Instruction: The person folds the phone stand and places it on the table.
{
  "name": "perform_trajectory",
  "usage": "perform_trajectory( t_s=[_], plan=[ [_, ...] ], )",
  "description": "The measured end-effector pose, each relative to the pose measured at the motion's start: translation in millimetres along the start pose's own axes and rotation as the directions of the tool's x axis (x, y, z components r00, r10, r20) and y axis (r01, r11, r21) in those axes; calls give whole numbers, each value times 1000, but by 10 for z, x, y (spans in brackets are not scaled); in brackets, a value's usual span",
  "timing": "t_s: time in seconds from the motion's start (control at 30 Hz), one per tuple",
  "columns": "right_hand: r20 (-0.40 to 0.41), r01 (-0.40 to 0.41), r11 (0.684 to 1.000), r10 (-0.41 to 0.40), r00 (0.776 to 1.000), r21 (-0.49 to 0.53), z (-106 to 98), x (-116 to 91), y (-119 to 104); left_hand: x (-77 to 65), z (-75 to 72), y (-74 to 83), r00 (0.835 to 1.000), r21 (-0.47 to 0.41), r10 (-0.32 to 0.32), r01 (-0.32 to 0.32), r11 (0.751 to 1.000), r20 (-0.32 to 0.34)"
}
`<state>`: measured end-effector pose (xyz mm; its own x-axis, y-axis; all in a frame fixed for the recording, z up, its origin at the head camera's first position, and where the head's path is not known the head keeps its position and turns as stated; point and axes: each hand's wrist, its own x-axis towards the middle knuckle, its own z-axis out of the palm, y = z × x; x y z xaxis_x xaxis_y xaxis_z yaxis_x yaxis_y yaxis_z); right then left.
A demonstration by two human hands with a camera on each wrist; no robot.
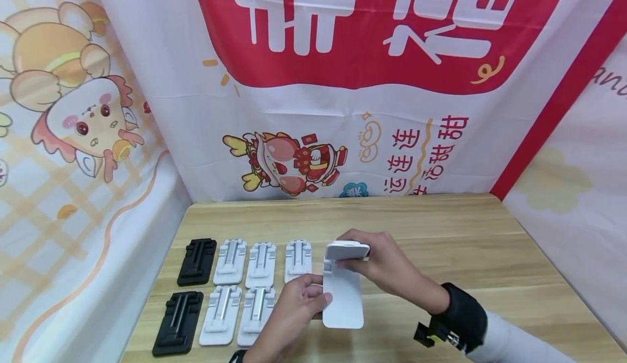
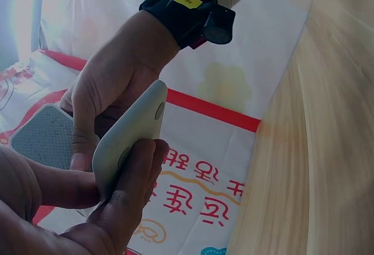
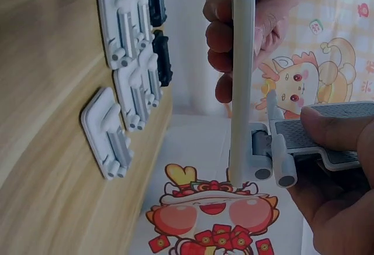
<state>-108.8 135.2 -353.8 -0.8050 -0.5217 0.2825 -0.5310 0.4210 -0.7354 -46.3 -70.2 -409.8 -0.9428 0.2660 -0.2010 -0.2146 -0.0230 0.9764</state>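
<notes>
A white folding phone stand is held in the air above the table, partly unfolded. My left hand pinches its flat base plate by the left edge, thumb on one face and fingers behind. With thumb and fingers my right hand grips the upper plate, whose grey textured pad shows in the right wrist view. That view also shows the hinge between the two plates. In the left wrist view the base is seen nearly edge-on, with round feet on one face.
To the left on the wooden table lie folded stands in two rows: several white ones, such as this white stand, and two black stands. A printed cloth hangs behind the table and along its sides.
</notes>
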Motion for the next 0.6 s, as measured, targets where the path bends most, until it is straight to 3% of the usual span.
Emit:
perform_trajectory(
  t_s=[0.13, 0.27, 0.43, 0.6],
  plan=[
    [-61, 42, 995, -48, 997, -88, -10, 5, -18, 26, -31, -35, 999, 22, 6, -5, 1000, -32],
    [-136, 154, 967, -184, 974, -205, -70, 9, -78, 56, -58, -90, 998, 36, 8, -6, 999, -62],
    [-85, 273, 906, -315, 945, -323, -95, 13, -152, 98, -73, -128, 997, 48, -1, 4, 999, -75],
    [-67, 305, 848, -367, 928, -433, -59, -28, -224, 106, -87, -137, 997, 42, -4, 8, 999, -76]
  ],
)
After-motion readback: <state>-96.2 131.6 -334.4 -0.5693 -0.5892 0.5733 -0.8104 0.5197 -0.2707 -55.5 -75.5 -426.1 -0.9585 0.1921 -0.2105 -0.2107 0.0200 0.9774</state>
